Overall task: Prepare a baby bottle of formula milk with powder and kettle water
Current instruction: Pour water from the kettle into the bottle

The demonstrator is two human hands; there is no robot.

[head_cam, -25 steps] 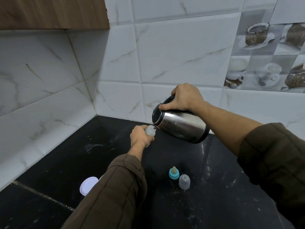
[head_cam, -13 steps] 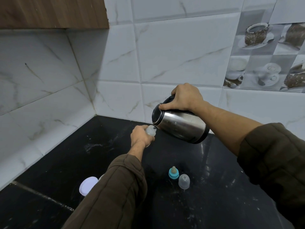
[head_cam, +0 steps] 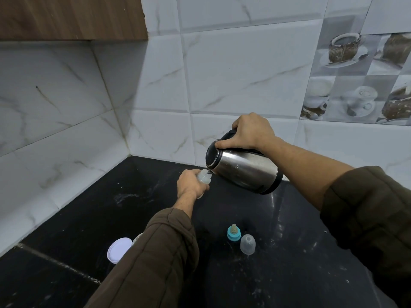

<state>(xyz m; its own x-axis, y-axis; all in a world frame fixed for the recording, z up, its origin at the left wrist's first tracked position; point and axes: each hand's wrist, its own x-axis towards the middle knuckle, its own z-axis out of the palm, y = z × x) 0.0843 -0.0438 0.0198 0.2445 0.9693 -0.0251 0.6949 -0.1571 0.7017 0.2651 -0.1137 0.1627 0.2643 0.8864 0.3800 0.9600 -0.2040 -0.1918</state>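
Observation:
My left hand (head_cam: 190, 183) grips a small clear baby bottle (head_cam: 204, 177) held above the black counter, its open mouth tilted toward the kettle. My right hand (head_cam: 251, 132) holds the black handle of a steel kettle (head_cam: 243, 168), tipped far over to the left so its spout touches the bottle's mouth. The bottle's lower part is hidden by my fingers. A teal ring with its teat (head_cam: 233, 232) stands on the counter nearer me, and the clear dome cap (head_cam: 247, 243) lies beside it.
A white round lid (head_cam: 117, 252) lies on the black counter (head_cam: 289, 263) at the lower left, with a container partly hidden behind my left sleeve. Tiled walls close the corner at left and behind. A wooden cabinet (head_cam: 71, 16) hangs overhead at left.

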